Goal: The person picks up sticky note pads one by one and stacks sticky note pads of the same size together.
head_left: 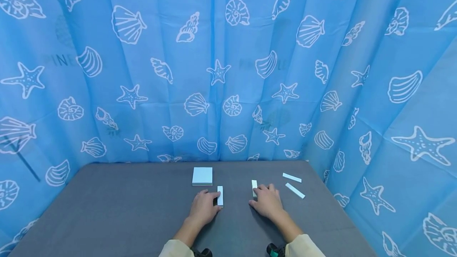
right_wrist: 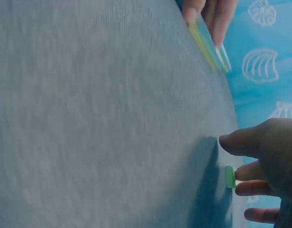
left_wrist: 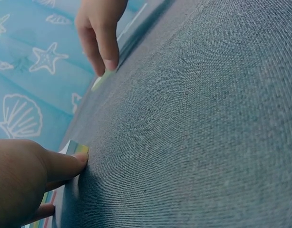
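In the head view my left hand [head_left: 204, 206] pinches a narrow white-topped pad [head_left: 220, 196], which lies lengthwise on the table. The left wrist view shows the thumb pressed against its yellow side [left_wrist: 82, 148]; the other fingers are partly hidden behind it. Over to the right, my right hand [head_left: 268, 201] reaches a second narrow pad [head_left: 254, 185], pale on top. Its fingertips touch or nearly touch this pad's green end [right_wrist: 230, 176], while the thumb stands apart from it. Beyond the left hand sits a square white-topped pad [head_left: 202, 175], its edges striped in several colours in the left wrist view.
Two thin white strips [head_left: 295, 190] lie on the table to the right of the right hand. The grey cloth-covered table [head_left: 125, 209] ends at a blue curtain [head_left: 214, 70] printed with white shells and starfish, which hangs behind and at the right side.
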### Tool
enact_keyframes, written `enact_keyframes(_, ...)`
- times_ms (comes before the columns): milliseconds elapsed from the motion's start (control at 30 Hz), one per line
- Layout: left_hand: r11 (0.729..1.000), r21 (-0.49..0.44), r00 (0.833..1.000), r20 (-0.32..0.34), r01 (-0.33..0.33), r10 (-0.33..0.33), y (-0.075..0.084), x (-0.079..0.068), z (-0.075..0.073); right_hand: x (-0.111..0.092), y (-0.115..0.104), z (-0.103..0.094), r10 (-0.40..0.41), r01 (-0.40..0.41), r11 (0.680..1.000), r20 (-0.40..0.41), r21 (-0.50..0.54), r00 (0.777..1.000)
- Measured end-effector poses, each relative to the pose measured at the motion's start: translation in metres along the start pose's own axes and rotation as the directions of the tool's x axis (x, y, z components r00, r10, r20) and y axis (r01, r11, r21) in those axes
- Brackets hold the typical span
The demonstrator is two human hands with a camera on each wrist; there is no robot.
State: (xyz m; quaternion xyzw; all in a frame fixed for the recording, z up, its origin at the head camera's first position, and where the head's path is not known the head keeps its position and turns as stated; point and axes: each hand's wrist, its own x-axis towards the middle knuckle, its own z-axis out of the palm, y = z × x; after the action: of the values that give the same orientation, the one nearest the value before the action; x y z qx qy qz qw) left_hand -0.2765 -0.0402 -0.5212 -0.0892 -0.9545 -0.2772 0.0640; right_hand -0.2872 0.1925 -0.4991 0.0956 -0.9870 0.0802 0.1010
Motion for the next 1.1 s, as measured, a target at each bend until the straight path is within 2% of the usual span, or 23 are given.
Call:
enact_keyframes(267, 1.000, 0.007, 1.000, -0.003, -0.010, 0.010, -0.002, 0.000, 0.001, 0.000, -0.005, 0.001, -0.045, 0.045, 0.998, 0.012, 0.055, 0.999)
enact_keyframes(400, 1.000, 0.008, 1.000, -0.001, -0.011, 0.011, -0.001, -0.001, -0.001, 0.006, 0.002, 0.003, -0.055, 0.057, 0.988, -0.021, 0.140, 0.998)
enact_keyframes(533, 1.000, 0.001, 1.000, -0.004, -0.011, 0.011, 0.000, -0.002, -0.002, 0.016, 0.012, 0.007, -0.077, 0.088, 0.965, -0.057, 0.246, 0.995)
enact_keyframes(633, 1.000, 0.002, 1.000, -0.005, -0.016, 0.016, 0.000, -0.003, -0.002, 0.023, 0.020, 0.011, -0.099, 0.109, 0.950, -0.049, 0.293, 0.994)
enact_keyframes(900, 1.000, -0.007, 1.000, 0.013, -0.021, 0.022, 0.000, -0.003, -0.002, 0.027, 0.034, 0.009, -0.143, 0.125, 0.929, 0.026, 0.347, 0.989)
enact_keyframes(1100, 0.999, -0.003, 0.999, -0.022, -0.044, 0.043, -0.001, -0.003, -0.002, 0.029, 0.037, 0.007, -0.187, 0.162, 0.942, 0.057, 0.294, 0.981)
